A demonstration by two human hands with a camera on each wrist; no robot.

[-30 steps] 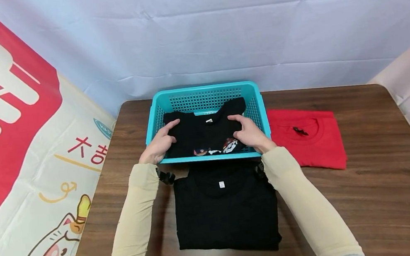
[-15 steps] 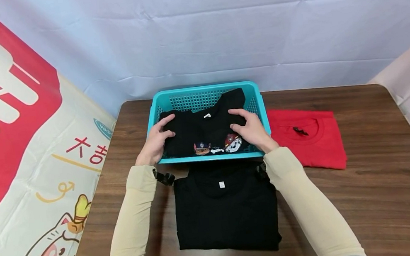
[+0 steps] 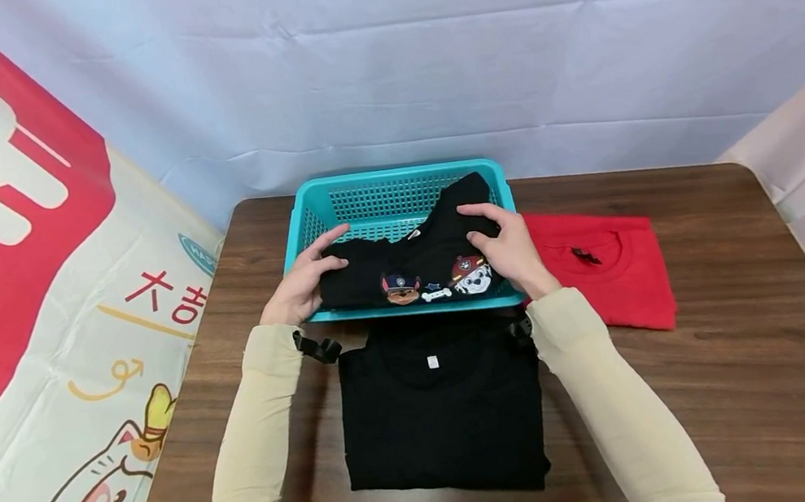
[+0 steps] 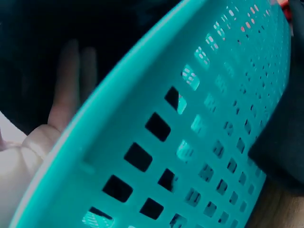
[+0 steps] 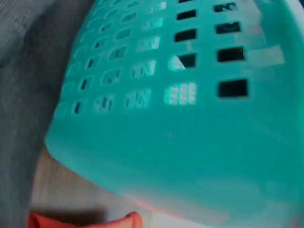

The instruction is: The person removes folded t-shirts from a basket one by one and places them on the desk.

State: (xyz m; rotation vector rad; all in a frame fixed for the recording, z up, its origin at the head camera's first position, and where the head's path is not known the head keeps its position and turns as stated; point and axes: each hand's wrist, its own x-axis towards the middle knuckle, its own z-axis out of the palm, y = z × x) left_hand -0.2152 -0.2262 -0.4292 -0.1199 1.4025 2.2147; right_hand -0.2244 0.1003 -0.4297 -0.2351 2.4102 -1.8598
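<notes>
A folded black T-shirt (image 3: 422, 261) with cartoon dog faces and a bone print lies in a turquoise plastic basket (image 3: 394, 175). My left hand (image 3: 303, 284) grips its left side, thumb on top and index finger spread out. On the opposite side, my right hand (image 3: 509, 250) holds the shirt between thumb and fingers, near a raised black corner. Both hands reach in over the basket's front corners. In the left wrist view, fingers (image 4: 66, 88) lie against dark cloth behind the basket wall (image 4: 114, 114). The right wrist view shows mostly basket wall (image 5: 142, 137), hiding that hand.
Directly in front of the basket lies another folded black T-shirt (image 3: 443, 423) with a white neck label. A folded red T-shirt (image 3: 612, 286) sits to the right on the wooden table (image 3: 738, 289). White cloth (image 3: 390, 64) hangs behind the table.
Both hands have moved slightly apart, and the shirt's print has come into fuller view. Its collar has tilted, the right corner rising, and more of the basket's inside shows behind it.
</notes>
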